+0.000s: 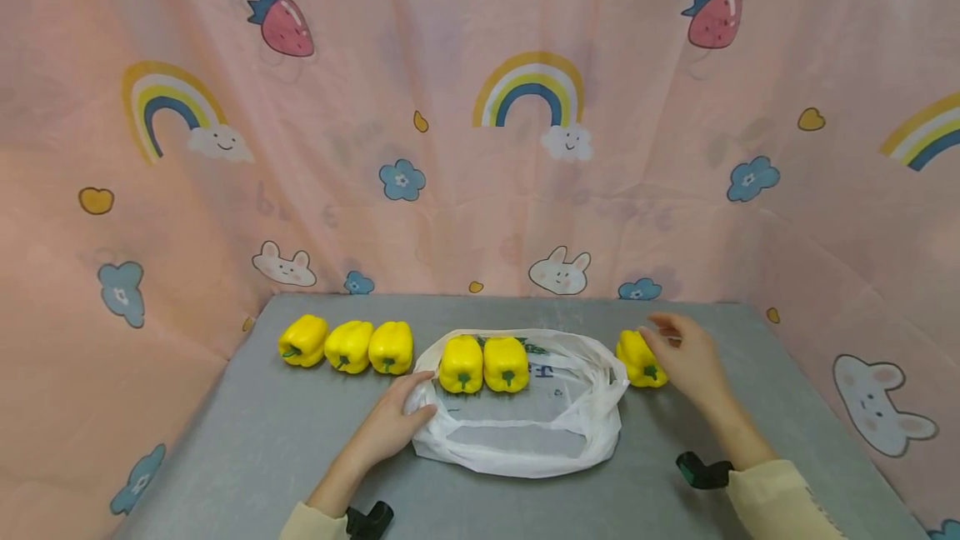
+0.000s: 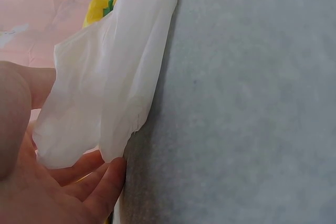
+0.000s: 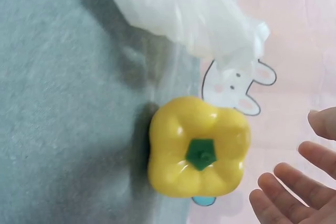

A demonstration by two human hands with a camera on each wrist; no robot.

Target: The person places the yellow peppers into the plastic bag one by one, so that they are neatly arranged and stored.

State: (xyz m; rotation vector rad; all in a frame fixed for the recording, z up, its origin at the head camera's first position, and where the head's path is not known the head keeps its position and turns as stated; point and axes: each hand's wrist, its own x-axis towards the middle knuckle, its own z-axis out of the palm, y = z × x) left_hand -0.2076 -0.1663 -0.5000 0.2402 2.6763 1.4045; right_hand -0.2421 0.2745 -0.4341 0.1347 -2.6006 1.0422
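A white plastic bag (image 1: 517, 461) lies with its mouth spread wide on the grey table, and two yellow bell peppers (image 1: 461, 363) sit side by side inside it. At the bag's left rim is my left hand (image 1: 386, 427), its thumb and fingers apart; in the left wrist view the fingers touch the bag's edge (image 2: 126, 72). To the right of the bag rests a single yellow bell pepper (image 1: 637, 357) with a green stem. My right hand (image 1: 692, 361) hovers beside it, and the right wrist view shows loosely spread fingers (image 3: 299, 187) apart from the pepper (image 3: 173, 177).
Three more yellow bell peppers (image 1: 349, 347) stand in a row on the table left of the bag. A pink patterned cloth (image 1: 480, 215) hangs behind and along both sides of the grey table (image 1: 517, 515).
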